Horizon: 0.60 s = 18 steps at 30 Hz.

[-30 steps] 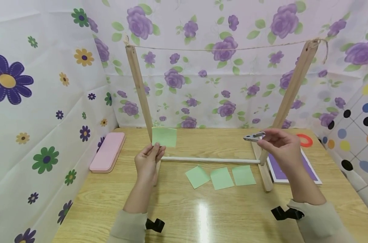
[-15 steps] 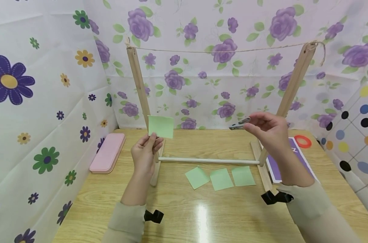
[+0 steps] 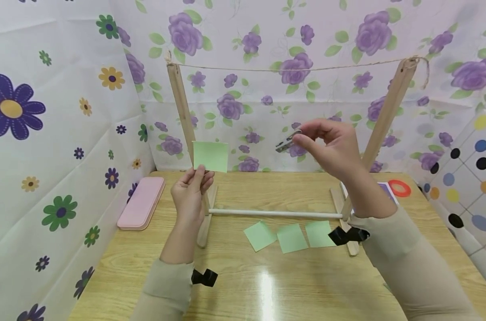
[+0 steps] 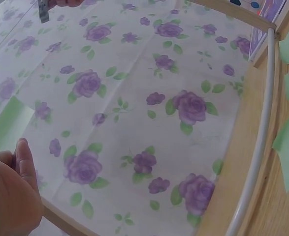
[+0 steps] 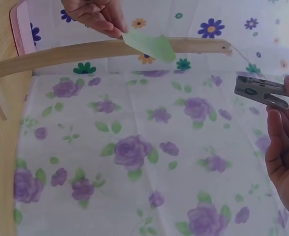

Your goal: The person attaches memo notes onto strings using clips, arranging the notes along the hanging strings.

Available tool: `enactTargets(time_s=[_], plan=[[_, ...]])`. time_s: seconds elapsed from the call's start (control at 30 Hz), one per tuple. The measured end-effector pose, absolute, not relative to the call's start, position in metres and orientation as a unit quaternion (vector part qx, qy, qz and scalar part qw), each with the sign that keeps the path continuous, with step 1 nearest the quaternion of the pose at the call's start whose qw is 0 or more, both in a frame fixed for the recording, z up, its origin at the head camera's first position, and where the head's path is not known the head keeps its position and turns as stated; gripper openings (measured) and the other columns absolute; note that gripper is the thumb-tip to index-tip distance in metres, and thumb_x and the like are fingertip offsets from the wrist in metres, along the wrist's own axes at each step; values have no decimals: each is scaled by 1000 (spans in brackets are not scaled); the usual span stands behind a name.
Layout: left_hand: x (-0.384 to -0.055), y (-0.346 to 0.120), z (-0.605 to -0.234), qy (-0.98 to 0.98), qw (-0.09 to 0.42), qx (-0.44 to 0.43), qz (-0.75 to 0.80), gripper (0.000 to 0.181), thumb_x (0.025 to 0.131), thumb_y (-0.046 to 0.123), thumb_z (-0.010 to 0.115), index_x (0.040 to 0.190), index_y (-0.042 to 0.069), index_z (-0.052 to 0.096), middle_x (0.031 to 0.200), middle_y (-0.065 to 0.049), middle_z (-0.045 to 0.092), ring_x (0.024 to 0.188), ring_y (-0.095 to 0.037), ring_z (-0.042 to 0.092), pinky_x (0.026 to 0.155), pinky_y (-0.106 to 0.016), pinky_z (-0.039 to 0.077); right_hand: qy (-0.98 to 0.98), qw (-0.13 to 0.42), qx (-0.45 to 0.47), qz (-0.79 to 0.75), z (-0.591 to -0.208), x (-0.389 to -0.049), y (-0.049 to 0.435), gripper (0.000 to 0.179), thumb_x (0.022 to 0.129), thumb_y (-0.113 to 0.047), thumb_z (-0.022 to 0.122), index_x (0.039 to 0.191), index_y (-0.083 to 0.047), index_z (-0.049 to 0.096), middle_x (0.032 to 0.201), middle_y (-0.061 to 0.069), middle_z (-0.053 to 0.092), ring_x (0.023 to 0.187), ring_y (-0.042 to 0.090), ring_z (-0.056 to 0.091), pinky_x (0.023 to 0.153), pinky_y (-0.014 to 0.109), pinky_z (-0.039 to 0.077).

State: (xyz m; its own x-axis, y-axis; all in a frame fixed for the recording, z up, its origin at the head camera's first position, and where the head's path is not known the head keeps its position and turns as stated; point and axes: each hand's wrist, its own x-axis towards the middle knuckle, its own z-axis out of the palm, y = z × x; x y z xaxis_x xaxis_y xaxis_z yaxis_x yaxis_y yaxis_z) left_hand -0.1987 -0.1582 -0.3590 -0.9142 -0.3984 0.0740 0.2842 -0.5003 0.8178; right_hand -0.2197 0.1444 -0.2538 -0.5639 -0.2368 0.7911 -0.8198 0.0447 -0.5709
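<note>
In the head view my left hand (image 3: 189,196) pinches a pale green sticky note (image 3: 210,156) by its lower edge, holding it upright in front of the left wooden post (image 3: 181,107). My right hand (image 3: 331,147) pinches a grey clothespin (image 3: 287,141) by its handle end, to the right of the note and apart from it. The right wrist view shows the clothespin (image 5: 260,92) between thumb and fingers. A thin twine (image 3: 251,69) runs between the tops of the two posts, above both hands.
Three green sticky notes (image 3: 292,238) lie on the wooden table (image 3: 243,285). A white rod (image 3: 275,213) joins the posts low down. A pink case (image 3: 141,203) lies left; a red ring (image 3: 399,188) and a partly hidden purple-and-white item (image 3: 387,191) are at right.
My right hand has moved left and up with the clothespin, towards the note. My left hand has raised the sticky note and shifted slightly left.
</note>
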Motion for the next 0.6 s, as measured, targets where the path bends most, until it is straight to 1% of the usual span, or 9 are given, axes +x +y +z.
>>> enactTargets(time_s=[0.07,0.13,0.23,0.27,0.37,0.47,0.53,0.6], plan=[[-200,-157,-355,-457,206,57,-863,21,90,15,78,98,-2,67,83,-8,76,75,-15,75,77,-25,62,-685,268,399,547,-245,-221,140,5,86,10,73,91,12,72,80,-7,72,63,10,59,57,20,46],[-201,-156,-351,-456,214,51,-862,21,90,15,78,97,-2,67,83,-8,75,75,-15,75,76,-26,62,-693,277,404,529,-235,-221,135,4,86,9,74,88,12,73,79,-7,73,63,10,61,57,20,48],[-202,-155,-343,-454,227,46,-860,20,90,14,79,96,-2,68,83,-9,75,74,-16,75,76,-27,62,-703,293,410,502,-218,-221,127,3,86,7,76,84,9,75,78,-1,74,64,9,65,57,19,51],[-203,-154,-340,-453,229,45,-860,20,90,14,79,96,-2,69,83,-9,75,74,-16,75,76,-27,62,-705,298,412,495,-212,-221,124,2,85,8,76,83,7,75,77,3,75,64,9,66,56,19,51],[-203,-153,-333,-453,235,40,-859,21,90,14,79,96,-3,69,83,-10,74,74,-16,75,76,-26,62,-706,312,422,475,-195,-222,115,4,85,8,77,82,6,76,76,12,74,65,6,68,52,17,48],[-204,-152,-327,-446,237,33,-862,21,90,14,79,95,-3,69,83,-10,74,74,-16,75,75,-26,62,-698,323,441,463,-178,-223,106,4,86,7,77,82,7,76,76,16,74,64,5,67,49,16,43],[-204,-152,-323,-440,240,29,-865,21,89,13,79,95,-4,68,82,-10,74,73,-16,75,75,-27,62,-691,331,451,458,-166,-225,100,5,86,6,77,82,8,75,76,17,74,64,5,68,53,15,48],[-205,-152,-319,-440,244,27,-864,21,89,13,79,95,-4,68,82,-10,74,73,-16,75,76,-27,62,-685,337,458,455,-155,-225,95,7,87,4,77,81,9,75,76,17,74,63,7,67,54,15,49]])
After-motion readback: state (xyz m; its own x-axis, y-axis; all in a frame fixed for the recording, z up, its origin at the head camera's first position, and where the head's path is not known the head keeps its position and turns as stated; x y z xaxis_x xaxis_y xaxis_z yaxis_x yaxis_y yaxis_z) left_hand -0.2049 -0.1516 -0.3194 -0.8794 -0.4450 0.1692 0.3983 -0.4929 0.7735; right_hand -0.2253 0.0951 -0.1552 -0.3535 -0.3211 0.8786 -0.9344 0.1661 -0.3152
